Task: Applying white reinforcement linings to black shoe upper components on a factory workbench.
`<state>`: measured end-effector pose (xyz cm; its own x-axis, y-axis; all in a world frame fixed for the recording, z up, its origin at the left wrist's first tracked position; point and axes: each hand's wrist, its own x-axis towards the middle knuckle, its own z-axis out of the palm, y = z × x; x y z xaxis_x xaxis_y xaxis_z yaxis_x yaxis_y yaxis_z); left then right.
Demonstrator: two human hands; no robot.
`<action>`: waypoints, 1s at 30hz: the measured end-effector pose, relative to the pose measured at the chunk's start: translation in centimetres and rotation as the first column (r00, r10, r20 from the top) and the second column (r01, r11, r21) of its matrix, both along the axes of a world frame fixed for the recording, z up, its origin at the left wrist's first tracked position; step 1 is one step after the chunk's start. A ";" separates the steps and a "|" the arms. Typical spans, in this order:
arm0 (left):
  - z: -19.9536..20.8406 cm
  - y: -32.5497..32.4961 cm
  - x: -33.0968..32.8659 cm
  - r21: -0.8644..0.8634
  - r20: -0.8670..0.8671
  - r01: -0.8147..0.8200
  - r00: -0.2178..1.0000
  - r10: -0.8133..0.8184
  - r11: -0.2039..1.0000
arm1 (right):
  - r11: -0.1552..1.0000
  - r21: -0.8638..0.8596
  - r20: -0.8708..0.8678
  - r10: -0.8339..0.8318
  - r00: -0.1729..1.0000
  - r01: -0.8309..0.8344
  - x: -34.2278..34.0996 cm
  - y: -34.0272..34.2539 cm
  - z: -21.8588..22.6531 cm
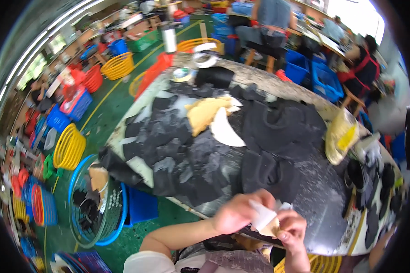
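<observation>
Near the table's front edge, my left hand (237, 213) pinches a thin white backing sheet (262, 217). My right hand (292, 229) grips a small tan piece (271, 227) just to the right, and the white sheet lies against it; how far the two are joined I cannot tell. Beyond my hands are stacked black curved foam-like pieces (282, 125). Left of these spreads a heap of black cut pieces (173, 145), partly whitish on top. A tan piece pile (205, 113) and a white crescent-shaped piece (225, 129) lie at mid-table.
Rolls of tape (183, 74) and a black roll (214, 77) sit at the table's far end. A yellowish bag (341, 136) and black shoes (357, 175) occupy the right side. A scrap-filled green basket (95, 200) stands left on the floor. Other people sit beyond.
</observation>
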<state>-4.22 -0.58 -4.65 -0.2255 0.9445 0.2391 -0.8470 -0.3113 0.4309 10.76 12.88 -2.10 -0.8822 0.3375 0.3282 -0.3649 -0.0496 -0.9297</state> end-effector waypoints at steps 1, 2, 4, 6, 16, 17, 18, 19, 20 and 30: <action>-0.6 0.0 -0.1 0.056 0.255 -0.039 0.967 0.023 0.998 | 0.957 -0.289 -0.041 0.023 0.999 -0.034 -0.4 -0.5 -0.2; -0.9 0.0 -0.3 0.044 0.343 -0.036 0.939 0.019 0.998 | 0.833 -0.548 -0.105 0.026 0.994 -0.080 -0.7 -0.9 -0.5; -1.0 -0.1 0.5 0.137 0.278 -0.077 0.960 0.036 0.988 | 0.569 -0.739 -0.310 0.190 0.932 -0.362 0.7 -0.1 -3.9; 1.3 -0.7 -0.1 0.342 0.121 0.048 0.988 -0.095 0.939 | 0.822 -0.562 0.185 0.230 0.955 -0.089 2.5 -0.5 -4.8; 1.9 0.0 -1.6 -0.409 -0.881 -0.182 0.333 -0.335 0.894 | 0.819 0.572 0.155 -0.158 0.975 0.042 2.5 0.7 -1.9; 1.3 0.3 -3.6 -0.261 -0.962 -0.267 0.148 -0.228 0.928 | 0.891 0.448 0.252 -0.210 0.945 0.079 2.4 1.7 -2.1; 1.5 0.4 -4.4 -0.366 -0.919 -0.332 0.277 -0.281 0.869 | 0.849 0.510 0.220 -0.282 0.934 0.136 1.8 3.1 -2.3; 0.3 1.0 -5.1 -0.318 -0.925 -0.402 0.332 -0.187 0.859 | 0.817 0.560 0.240 -0.318 0.917 0.137 1.1 4.3 -2.3; 0.0 1.5 -5.5 -0.387 -0.893 -0.433 0.395 -0.215 0.814 | 0.734 0.659 0.195 -0.378 0.905 0.164 0.4 5.1 -2.7; -1.5 2.5 -5.0 -0.194 -0.974 -0.499 -0.001 -0.225 0.844 | 0.477 0.873 0.108 -0.390 0.914 0.100 -1.5 6.4 -4.2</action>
<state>-9.25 1.89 -6.14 -0.2640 0.9645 0.0090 0.5295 0.1372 0.8371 9.23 19.27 -6.30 -0.9016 0.2465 0.3554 0.0260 0.8511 -0.5244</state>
